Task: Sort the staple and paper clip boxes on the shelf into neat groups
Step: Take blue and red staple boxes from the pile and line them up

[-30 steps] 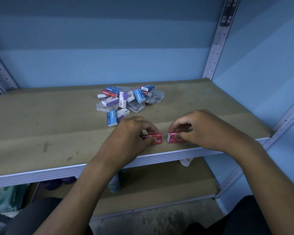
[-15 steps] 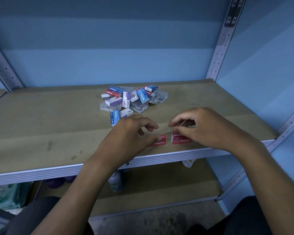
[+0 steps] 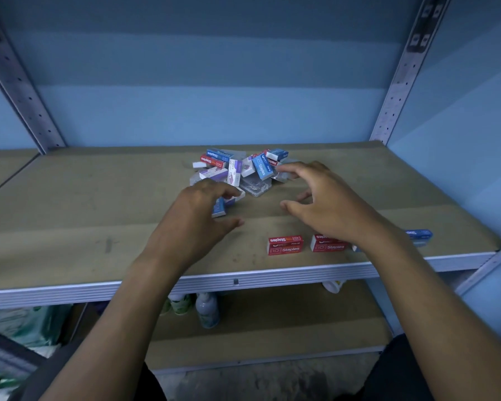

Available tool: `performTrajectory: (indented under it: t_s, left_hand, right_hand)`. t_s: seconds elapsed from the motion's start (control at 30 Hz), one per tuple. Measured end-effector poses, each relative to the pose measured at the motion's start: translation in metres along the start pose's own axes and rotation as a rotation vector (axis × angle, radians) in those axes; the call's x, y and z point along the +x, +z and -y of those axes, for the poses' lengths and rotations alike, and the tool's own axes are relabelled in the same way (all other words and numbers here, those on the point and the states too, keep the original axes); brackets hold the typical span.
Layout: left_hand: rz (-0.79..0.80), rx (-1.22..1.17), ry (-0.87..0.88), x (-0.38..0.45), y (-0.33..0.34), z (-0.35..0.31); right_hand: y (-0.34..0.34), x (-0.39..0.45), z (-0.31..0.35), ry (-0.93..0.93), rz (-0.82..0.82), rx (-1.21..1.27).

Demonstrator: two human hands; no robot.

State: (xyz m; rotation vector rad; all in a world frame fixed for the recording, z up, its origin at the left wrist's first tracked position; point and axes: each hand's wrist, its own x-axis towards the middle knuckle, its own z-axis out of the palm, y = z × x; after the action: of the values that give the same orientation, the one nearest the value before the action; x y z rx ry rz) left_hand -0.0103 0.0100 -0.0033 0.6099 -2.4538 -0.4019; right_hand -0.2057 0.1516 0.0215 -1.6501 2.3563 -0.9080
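Observation:
A loose pile of small boxes (image 3: 237,169) lies mid-shelf: blue, red and purple-white staple boxes and clear plastic clip cases. Two red staple boxes stand side by side near the front edge, one (image 3: 285,245) in full view, the other (image 3: 329,245) partly under my right wrist. A blue staple box (image 3: 418,234) lies further right. My left hand (image 3: 197,218) hovers with spread fingers over a blue box (image 3: 219,208) at the pile's near side. My right hand (image 3: 321,202) is open, fingertips reaching the pile's right side. Neither hand holds anything.
The brown shelf board (image 3: 99,227) has a white metal front rail (image 3: 243,280). Perforated uprights (image 3: 399,73) stand at the back corners. On the lower shelf stand small bottles (image 3: 207,309) and green packages (image 3: 26,322) at left.
Both hands let go of the two red staple boxes near the front edge and moved away from me toward the pile, fingers now spread.

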Motion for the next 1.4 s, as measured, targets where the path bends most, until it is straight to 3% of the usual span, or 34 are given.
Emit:
performTrajectory:
  t_s: [0.3,0.77,1.07,1.4]
  left_hand:
    - [0.084,0.119,-0.177,0.011,-0.001,0.026]
    - [0.214,0.11,-0.31,0.021,0.001,0.033]
    - [0.124,-0.031,-0.238,0.023,0.001,0.035]
    - [0.081,-0.069,-0.08,0.022,-0.005,0.029]
  right_hand:
    - [0.032,0.04,0.003,0.016,-0.1,0.002]
    - [0.053,0.079,0.016,0.126,-0.088,-0.299]
    - [0.052,0.077,0.016,0.211,-0.245,-0.244]
    - [0.05,0.074,0.008,0.161,-0.192,-0.01]
